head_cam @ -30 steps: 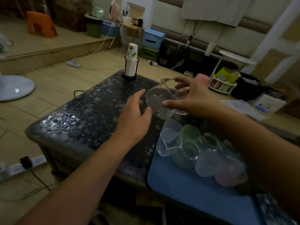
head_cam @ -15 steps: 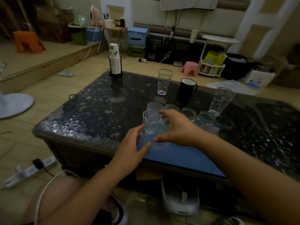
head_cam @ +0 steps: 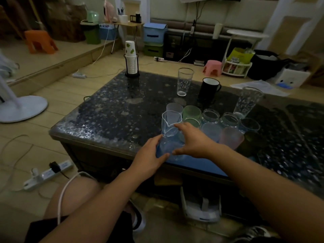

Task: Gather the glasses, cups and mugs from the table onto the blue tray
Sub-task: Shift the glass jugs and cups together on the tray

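Head view: both hands lower than half-second ago, clear spouted cup [head_cam: 169, 132] now down at near-left corner of blue tray [head_cam: 198, 166]. Left hand [head_cam: 149, 155] curled round cup's base from left; right hand [head_cam: 194, 142] grips it from right, fingers over rim side. Cup transparent, wavy lip, upright. Behind it on tray: cluster of green, clear, pink cups [head_cam: 210, 123]. On table [head_cam: 114, 111]: tall clear glass [head_cam: 185, 81], black mug [head_cam: 209, 89], patterned glass [head_cam: 249, 101], well apart from tray's front. No readable writing.

a home living room: low coffee table [head_cam: 122, 106], floor fan [head_cam: 22, 107], plastic stools [head_cam: 212, 67].
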